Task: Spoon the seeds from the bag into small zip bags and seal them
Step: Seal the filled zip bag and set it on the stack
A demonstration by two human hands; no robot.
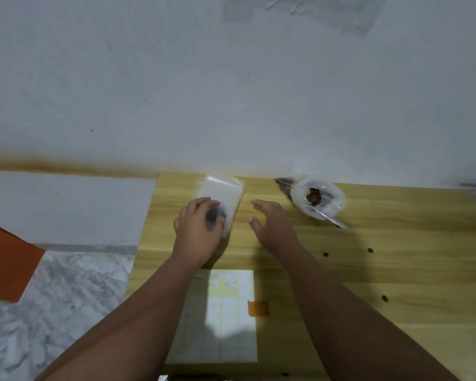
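Head view: the left hand (pixel 197 229) presses curled fingers onto a small zip bag (pixel 220 202) lying flat on the table (pixel 396 270), probably to hold or seal it. The right hand (pixel 270 224) hovers beside it, fingers spread, grasping nothing. The seed bag (pixel 318 198) stands open near the wall, spoon (pixel 329 217) inside, ready for scooping.
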